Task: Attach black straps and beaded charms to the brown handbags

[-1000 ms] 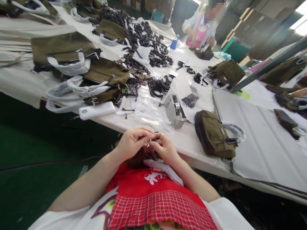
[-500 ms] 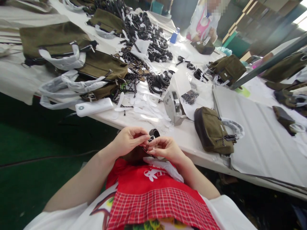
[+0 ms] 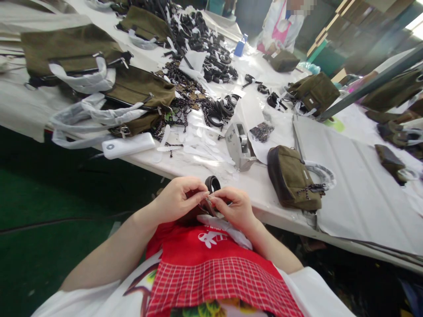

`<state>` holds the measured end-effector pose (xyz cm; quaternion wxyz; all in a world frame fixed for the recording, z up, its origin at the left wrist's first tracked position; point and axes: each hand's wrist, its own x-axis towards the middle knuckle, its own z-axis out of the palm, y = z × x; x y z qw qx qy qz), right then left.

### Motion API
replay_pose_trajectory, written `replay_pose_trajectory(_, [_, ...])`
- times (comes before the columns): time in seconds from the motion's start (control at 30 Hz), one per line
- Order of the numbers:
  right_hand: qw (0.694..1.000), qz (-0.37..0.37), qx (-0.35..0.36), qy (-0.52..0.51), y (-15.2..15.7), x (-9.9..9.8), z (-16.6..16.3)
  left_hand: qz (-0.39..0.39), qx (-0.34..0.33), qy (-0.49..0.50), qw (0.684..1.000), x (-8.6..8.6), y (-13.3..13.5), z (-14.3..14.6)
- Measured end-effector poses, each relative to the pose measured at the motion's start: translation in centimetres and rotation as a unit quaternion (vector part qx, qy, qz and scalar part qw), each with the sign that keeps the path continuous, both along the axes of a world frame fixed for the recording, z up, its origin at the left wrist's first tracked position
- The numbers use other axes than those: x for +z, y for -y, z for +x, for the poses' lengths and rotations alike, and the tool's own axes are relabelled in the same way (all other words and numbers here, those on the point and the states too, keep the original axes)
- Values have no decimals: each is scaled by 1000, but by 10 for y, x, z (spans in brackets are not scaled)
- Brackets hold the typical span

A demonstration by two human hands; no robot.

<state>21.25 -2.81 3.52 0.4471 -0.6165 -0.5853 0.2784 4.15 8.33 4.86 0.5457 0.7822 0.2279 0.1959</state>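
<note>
Close in front of my body, my left hand and my right hand meet with pinched fingertips. Between them is a small shiny metal fitting, too small to tell its exact kind. A dark coiled strap stands up just beyond the fingertips, and a dark brown strip hangs below them. Partly hidden under my hands is an olive-brown bag at my lap. Its handle, wrapped in whitish covering, lies against my red apron.
An olive bag stands at the table edge on the right, near a grey tape dispenser. Left are a white power bank-like device and stacked olive bags. Black coiled straps are heaped farther back. A co-worker stands across the table.
My fingertips have shifted slightly, and the dark strip below them shows more now. Across the table, the co-worker's bag has turned.
</note>
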Motion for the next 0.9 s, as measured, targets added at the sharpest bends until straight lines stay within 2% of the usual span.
replay_pose_trajectory(0.4, [999,31,27,26,-1,2,0,11,8,5,1000,-2,2,0])
replay_pose_trajectory(0.63, [998,47,18,33,-1,3,-1,3,3,-5,1000,-2,0,-1])
replay_pose_trajectory(0.8, [996,70,40,41,-2,-1,2,24,1,-2,1000,-4,1,2])
replay_pose_trajectory(0.9, [994,58,68,66,-3,-2,5,49,-7,-9,999,-6,1,2])
